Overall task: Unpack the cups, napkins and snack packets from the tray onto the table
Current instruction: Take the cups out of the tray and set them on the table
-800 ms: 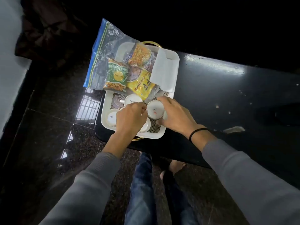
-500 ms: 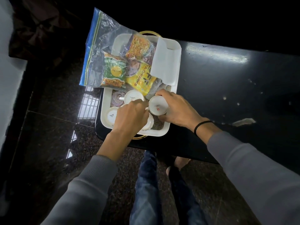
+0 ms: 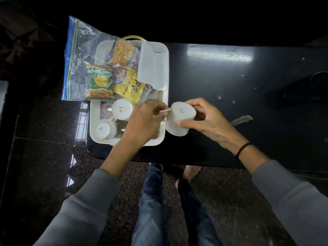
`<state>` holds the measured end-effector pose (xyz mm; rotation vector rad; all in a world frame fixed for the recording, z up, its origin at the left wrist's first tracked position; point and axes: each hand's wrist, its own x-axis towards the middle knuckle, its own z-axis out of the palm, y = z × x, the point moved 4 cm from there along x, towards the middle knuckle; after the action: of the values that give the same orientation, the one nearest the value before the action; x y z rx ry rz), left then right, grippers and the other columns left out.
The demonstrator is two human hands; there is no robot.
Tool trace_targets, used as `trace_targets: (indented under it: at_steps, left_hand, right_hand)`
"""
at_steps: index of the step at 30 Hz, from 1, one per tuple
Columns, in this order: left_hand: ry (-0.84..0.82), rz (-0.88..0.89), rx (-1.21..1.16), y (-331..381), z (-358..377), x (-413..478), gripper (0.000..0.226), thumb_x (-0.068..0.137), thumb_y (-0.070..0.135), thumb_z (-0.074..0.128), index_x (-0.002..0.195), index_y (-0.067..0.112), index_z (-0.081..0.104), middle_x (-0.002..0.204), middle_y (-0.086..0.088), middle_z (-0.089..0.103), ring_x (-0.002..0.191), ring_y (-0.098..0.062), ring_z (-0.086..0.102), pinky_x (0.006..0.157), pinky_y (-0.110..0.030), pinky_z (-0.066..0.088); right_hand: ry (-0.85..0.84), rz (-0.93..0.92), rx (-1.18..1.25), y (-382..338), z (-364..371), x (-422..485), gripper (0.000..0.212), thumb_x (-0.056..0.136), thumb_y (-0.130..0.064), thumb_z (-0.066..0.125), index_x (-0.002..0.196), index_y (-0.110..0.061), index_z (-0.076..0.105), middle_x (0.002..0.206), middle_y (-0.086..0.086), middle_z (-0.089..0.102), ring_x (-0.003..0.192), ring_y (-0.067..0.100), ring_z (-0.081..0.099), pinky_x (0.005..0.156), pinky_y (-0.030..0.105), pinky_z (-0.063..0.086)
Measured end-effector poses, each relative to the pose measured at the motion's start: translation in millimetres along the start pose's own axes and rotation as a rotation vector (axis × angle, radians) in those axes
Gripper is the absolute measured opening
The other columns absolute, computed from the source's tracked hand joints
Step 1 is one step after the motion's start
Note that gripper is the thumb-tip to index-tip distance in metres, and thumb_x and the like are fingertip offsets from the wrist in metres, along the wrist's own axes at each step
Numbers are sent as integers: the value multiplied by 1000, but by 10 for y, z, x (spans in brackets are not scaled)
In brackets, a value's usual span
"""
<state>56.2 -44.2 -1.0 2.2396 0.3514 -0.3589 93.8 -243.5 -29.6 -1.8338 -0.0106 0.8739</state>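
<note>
A white tray lies on the left end of the black table. My right hand grips an upside-down white cup, tilted, just past the tray's right rim. My left hand reaches over the tray, its fingertips pinched at that cup's handle. Two more upturned cups stand in the tray's near part. Farther back lie a clear zip bag with green, yellow and orange snack packets, and a white napkin.
A small metal vessel stands in the tray beside the cups. The zip bag overhangs the table's left edge. On the table's right lie a pale scrap and a dark shape. My legs are below the near edge.
My right hand has lifted the cup out of the tray and carried it right, past the rim. My left hand left the near cups and came to this cup's handle.
</note>
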Motion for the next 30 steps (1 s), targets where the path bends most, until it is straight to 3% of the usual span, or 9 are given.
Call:
trace_targets:
  at_steps: [3, 8, 11, 15, 17, 19, 22, 27, 30]
  left_hand:
    - [-109, -90, -187, 49, 367, -15, 8, 92, 15, 73, 99, 16, 76, 83, 1, 76, 71, -5, 70, 67, -15, 55]
    - [-211, -376, -665, 22, 1004, -166, 11, 89, 4, 74, 99, 5, 77, 81, -7, 76, 72, -10, 74, 65, -23, 61]
    - [-225, -514, -794, -16, 1258, -241, 8, 88, 1, 74, 94, 3, 78, 80, -4, 78, 75, -10, 75, 65, -22, 61]
    - [-253, -640, -843, -93, 1441, -300, 10, 85, -3, 75, 82, 5, 81, 86, -12, 78, 82, -17, 75, 68, -23, 61]
    - [-267, -681, -842, -113, 1487, -313, 8, 84, -5, 75, 83, 1, 80, 85, -15, 77, 80, -18, 74, 66, -21, 61]
    - [-267, -713, -845, -124, 1526, -317, 6, 85, -8, 73, 84, -4, 77, 83, -17, 75, 73, -17, 74, 62, -20, 61]
    - [-261, -749, -837, -145, 1578, -310, 7, 86, -9, 71, 82, -6, 75, 80, -17, 74, 64, -15, 74, 61, -20, 62]
    - [-231, -771, -836, -182, 1622, -257, 3, 85, -7, 73, 86, -10, 74, 82, -22, 73, 67, -19, 75, 65, -23, 63]
    - [-222, -781, -832, -207, 1625, -236, 8, 85, -4, 75, 88, -12, 73, 84, -25, 71, 73, -25, 75, 66, -24, 64]
  right_hand:
    - [105, 185, 181, 340, -170, -204, 64, 64, -56, 86, 117, -27, 65, 115, -5, 74, 107, 11, 71, 94, 35, 57]
    - [143, 442, 400, 757, -321, -471, 58, 81, -51, 79, 113, -4, 73, 111, 14, 78, 108, 29, 74, 94, 44, 61]
    - [127, 573, 454, 907, -342, -581, 50, 85, -48, 76, 111, -5, 77, 113, 20, 77, 112, 34, 71, 95, 46, 59]
    - [117, 688, 498, 1049, -319, -627, 55, 84, -49, 75, 127, -15, 68, 127, 21, 70, 105, 30, 71, 72, 36, 61]
    - [115, 715, 516, 1117, -287, -623, 75, 82, -50, 76, 145, -17, 52, 131, 19, 65, 102, 27, 70, 64, 34, 60]
    - [116, 725, 514, 1180, -261, -608, 86, 80, -52, 77, 152, -20, 42, 132, 15, 63, 104, 26, 70, 69, 37, 63]
    - [129, 736, 499, 1260, -247, -582, 76, 79, -55, 76, 143, -22, 53, 129, 15, 66, 103, 25, 70, 78, 41, 64]
    - [160, 771, 499, 1311, -254, -518, 102, 72, -60, 78, 156, -20, 35, 126, 13, 64, 103, 28, 71, 72, 41, 65]
    - [167, 781, 461, 1288, -279, -498, 99, 75, -66, 75, 153, -17, 39, 125, 13, 65, 96, 27, 73, 60, 31, 62]
